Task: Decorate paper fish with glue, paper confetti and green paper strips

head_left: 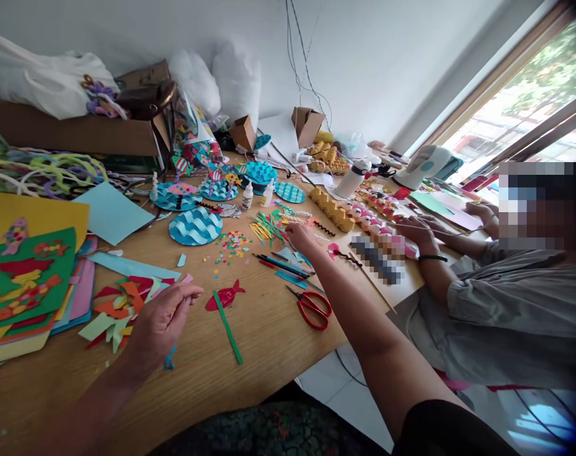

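My left hand hovers over the near left of the table with its fingers curled and pressed together. Whatever is between its fingertips, if anything, is too small to make out. Just right of it lies a red paper fish, with a green paper strip across it. My right hand reaches across to the right end of a pile of green and yellow paper strips. Its fingers are closed, and their tips are partly hidden. Red-handled scissors lie beside my right forearm.
Pencils and confetti-like paper bits lie mid-table. Glue bottles stand behind, near blue wavy discs. Coloured scraps and a paper stack are at left. A co-worker's hands work at right.
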`<state>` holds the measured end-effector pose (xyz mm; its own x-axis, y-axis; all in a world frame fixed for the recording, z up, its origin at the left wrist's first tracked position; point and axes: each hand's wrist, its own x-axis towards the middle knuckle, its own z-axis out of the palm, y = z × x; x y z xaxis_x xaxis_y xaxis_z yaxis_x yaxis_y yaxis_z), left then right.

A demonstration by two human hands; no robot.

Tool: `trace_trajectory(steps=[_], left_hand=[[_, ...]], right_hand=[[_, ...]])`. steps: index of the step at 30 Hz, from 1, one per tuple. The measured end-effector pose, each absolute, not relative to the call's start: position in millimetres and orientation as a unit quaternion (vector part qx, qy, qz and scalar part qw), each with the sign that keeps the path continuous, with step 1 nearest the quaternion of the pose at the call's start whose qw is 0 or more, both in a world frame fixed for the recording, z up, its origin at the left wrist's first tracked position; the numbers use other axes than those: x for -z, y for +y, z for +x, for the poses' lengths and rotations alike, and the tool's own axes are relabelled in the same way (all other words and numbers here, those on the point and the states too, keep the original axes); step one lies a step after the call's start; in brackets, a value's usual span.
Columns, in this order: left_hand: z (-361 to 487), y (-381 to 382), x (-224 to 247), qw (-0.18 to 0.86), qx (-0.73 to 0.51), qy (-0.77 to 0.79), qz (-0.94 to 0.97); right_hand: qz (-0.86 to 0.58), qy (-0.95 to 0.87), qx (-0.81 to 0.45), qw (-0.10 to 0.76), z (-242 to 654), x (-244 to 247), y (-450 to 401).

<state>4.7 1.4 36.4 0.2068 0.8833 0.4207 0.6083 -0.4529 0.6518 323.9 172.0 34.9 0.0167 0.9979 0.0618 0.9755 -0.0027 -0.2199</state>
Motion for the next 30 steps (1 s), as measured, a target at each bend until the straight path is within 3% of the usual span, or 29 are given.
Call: trace_trajectory(steps=[9, 18, 30], left_hand=[[6, 7, -18, 0.125, -0.412, 0.464, 0.774], [-2, 4, 4, 0.151, -0.423, 0.469, 0.760], [5, 0, 0, 0.180, -0.412, 0.476, 0.756]], right_hand=[[-0.679, -0.727, -0.078, 0.068, 298, -32, 176], [-0.682, -0.727, -0.064, 0.035, 269, -27, 189], [-0.687, -0.725, -0.059, 0.004, 251, -27, 189]])
